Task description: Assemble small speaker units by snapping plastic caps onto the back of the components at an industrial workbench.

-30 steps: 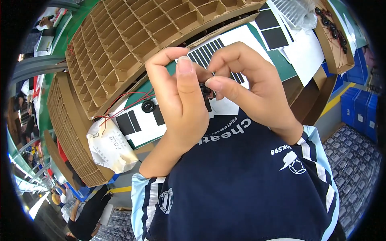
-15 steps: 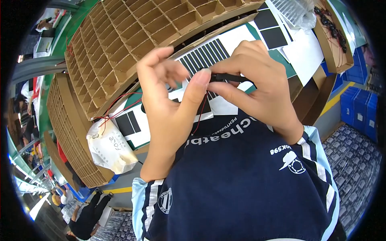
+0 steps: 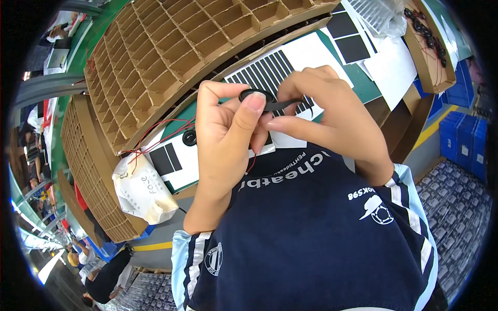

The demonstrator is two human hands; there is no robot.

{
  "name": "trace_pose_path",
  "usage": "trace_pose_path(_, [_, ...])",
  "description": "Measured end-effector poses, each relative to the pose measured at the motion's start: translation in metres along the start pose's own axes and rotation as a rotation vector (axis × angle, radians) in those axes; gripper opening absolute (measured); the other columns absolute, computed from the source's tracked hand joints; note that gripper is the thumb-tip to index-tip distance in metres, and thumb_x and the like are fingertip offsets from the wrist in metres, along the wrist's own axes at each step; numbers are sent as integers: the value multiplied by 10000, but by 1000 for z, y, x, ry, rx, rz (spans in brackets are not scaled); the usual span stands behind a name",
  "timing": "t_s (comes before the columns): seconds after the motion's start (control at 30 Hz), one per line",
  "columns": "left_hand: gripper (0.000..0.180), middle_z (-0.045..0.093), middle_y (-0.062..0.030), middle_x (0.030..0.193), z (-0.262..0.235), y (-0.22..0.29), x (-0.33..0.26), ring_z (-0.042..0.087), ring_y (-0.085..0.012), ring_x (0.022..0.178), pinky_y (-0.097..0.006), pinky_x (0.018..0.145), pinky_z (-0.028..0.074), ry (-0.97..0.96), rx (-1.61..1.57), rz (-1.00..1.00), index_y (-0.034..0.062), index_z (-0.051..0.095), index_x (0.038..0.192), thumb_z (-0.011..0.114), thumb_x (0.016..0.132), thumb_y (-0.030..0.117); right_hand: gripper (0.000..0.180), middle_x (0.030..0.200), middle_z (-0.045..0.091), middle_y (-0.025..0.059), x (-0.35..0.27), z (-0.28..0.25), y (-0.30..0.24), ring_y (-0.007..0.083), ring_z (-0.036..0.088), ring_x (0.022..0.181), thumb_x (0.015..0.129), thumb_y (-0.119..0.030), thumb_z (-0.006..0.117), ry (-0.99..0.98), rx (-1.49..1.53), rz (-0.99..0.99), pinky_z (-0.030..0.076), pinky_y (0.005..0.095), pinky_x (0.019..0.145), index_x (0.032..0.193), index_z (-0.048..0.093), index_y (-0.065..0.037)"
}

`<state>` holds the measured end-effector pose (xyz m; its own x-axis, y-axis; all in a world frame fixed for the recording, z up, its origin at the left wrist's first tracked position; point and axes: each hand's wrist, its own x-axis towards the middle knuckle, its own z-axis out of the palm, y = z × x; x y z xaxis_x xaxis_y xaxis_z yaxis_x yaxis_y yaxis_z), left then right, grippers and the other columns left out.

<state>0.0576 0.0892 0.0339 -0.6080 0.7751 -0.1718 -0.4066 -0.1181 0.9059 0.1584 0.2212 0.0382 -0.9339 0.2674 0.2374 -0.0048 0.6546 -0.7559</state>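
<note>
My left hand (image 3: 223, 132) pinches a small round black part (image 3: 265, 95) between thumb and fingers, its rim facing up. From this part a black strip (image 3: 286, 105) runs toward my right hand (image 3: 340, 111). The strip lies against the edge of the round part, and my right thumb and fingers close on its other end. Below my hands hangs a thin red wire (image 3: 252, 165). Under them lies a white sheet with rows of black strips (image 3: 264, 70). A second round black part (image 3: 190, 137) rests left of my left wrist, beside red wires.
Beyond my hands stands a divided cardboard tray (image 3: 171, 46); another such tray (image 3: 88, 171) is at the left. A white wrapped packet (image 3: 145, 189) sits near left. At far right, a cardboard box (image 3: 433, 62) holds black parts with red wires. Blue boxes (image 3: 464, 142) stand beyond.
My left fingers have curled in and turned the round part face up into view. My right hand has shifted slightly right, with the strip now stretched from the part. A background person has bent over.
</note>
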Motion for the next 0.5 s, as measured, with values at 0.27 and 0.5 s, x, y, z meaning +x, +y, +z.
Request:
trace_pose_path(0.27, [185, 521, -91, 615, -2, -2, 1, 336, -43, 388, -176, 365, 262, 35, 75, 30, 46, 367, 928, 495, 872, 167, 231, 540, 464, 77, 4, 2, 8, 194, 458, 502, 799, -156, 558, 28, 401, -133, 339, 289, 485, 640, 510, 5])
trace_pose_path(0.5, [211, 510, -123, 643, -6, -2, 1, 307, -48, 369, -186, 369, 267, -298, -466, -162, 33, 381, 928, 383, 916, 244, 200, 579, 489, 66, 6, 5, 10, 158, 445, 521, 802, -157, 568, -11, 517, -71, 345, 272, 501, 695, 551, 12])
